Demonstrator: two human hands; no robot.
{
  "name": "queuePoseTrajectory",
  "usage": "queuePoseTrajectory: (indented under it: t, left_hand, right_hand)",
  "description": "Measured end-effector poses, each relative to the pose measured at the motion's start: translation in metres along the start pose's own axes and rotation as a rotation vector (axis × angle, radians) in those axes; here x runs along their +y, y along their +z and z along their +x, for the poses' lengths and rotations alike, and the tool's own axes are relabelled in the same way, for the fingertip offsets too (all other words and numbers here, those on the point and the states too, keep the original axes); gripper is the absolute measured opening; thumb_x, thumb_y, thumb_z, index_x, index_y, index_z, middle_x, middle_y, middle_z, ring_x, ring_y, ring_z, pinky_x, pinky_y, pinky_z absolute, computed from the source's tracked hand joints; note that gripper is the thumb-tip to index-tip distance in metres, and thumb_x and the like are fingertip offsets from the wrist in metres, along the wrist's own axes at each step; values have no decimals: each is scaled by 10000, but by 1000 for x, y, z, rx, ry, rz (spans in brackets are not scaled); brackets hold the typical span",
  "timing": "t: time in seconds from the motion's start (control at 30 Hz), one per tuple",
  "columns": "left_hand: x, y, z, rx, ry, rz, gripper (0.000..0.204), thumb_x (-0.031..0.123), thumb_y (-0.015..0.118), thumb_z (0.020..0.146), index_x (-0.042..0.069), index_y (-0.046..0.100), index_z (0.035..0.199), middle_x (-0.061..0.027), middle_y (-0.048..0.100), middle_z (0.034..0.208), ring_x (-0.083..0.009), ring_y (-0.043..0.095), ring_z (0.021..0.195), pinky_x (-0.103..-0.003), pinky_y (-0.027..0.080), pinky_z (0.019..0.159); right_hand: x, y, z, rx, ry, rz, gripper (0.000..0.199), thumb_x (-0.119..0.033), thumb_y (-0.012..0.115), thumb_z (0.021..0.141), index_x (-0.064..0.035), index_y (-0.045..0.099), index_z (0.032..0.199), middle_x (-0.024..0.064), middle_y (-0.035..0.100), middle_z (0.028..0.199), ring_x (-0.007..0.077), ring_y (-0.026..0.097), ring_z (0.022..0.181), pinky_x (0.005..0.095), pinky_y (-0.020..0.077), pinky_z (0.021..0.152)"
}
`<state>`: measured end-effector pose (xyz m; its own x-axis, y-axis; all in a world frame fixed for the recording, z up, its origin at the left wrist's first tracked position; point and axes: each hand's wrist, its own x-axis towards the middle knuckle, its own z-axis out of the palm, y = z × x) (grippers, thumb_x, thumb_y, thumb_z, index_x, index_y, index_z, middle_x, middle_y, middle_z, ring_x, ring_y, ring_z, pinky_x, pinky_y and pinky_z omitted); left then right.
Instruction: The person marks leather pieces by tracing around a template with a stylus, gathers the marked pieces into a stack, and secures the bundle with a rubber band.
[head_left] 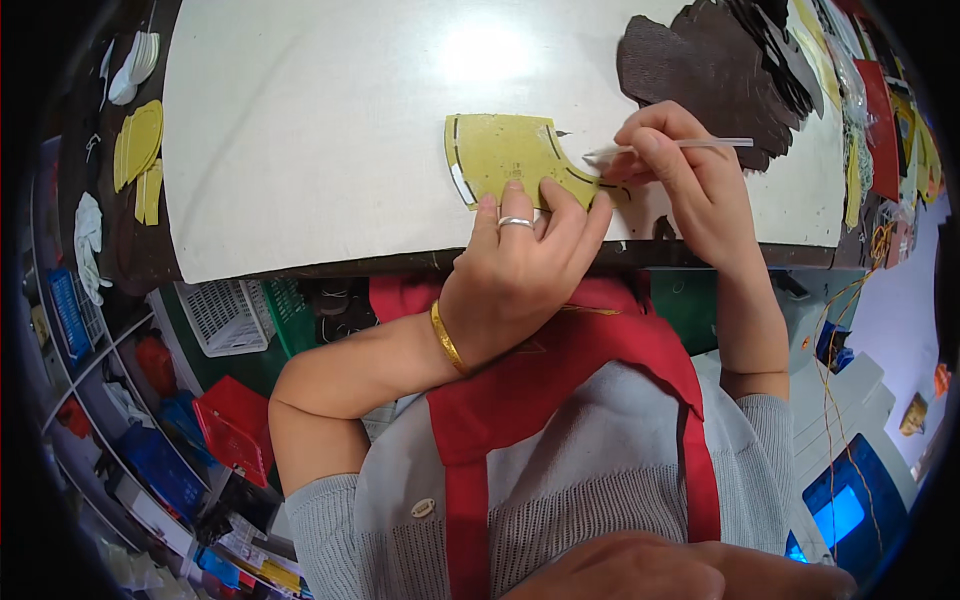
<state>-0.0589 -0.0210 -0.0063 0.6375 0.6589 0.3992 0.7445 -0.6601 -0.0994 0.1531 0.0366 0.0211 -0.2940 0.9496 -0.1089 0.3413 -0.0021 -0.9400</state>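
Note:
A yellow template point(500, 145) with one curved edge and narrow slots along its sides lies flat near the front of the white tabletop. Dark material shows through some slots; one at the lower left shows white. My left hand point(525, 260), wearing a ring and a gold bracelet, rests its spread fingers on the template's near edge. Pinched in my right hand point(690, 185) is a slim pen point(715, 143) with a clear barrel. Its tip points left, close to the template's curved right edge. Small dark bits poke out beside that edge.
A stack of dark brown leather pieces point(690, 65) lies at the far right of the white board point(320, 130). Yellow templates point(140, 145) and a white glove point(88, 240) sit at the left. Below stand a white basket point(225, 315) and a red bin point(235, 425).

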Motion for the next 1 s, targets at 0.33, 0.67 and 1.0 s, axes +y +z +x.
queuePoseTrajectory:
  t: [0.33,0.67,1.0]
  left_hand:
    - [8,-3,6,-132,-17,17,390,167,607,862,183,701,1240,-83,651,1026,-280,646,842,-275,554,644]
    - [0,-5,10,-103,-15,41,409,177,610,853,245,693,1248,-4,626,985,-200,611,824,-245,526,578]
    - [-26,5,38,68,63,-191,96,109,639,781,106,556,829,-39,490,758,-185,545,656,-297,480,489]
  right_hand:
    - [-5,20,26,45,-400,-636,271,-345,612,998,-93,643,905,79,650,668,309,657,616,411,512,551]
    - [-3,-9,-19,123,-302,-585,221,-223,615,1004,-31,600,895,115,614,685,346,646,640,451,502,589]
    - [-8,-11,2,-48,-187,-650,215,-223,728,893,-14,697,931,139,683,799,306,667,733,366,534,692]
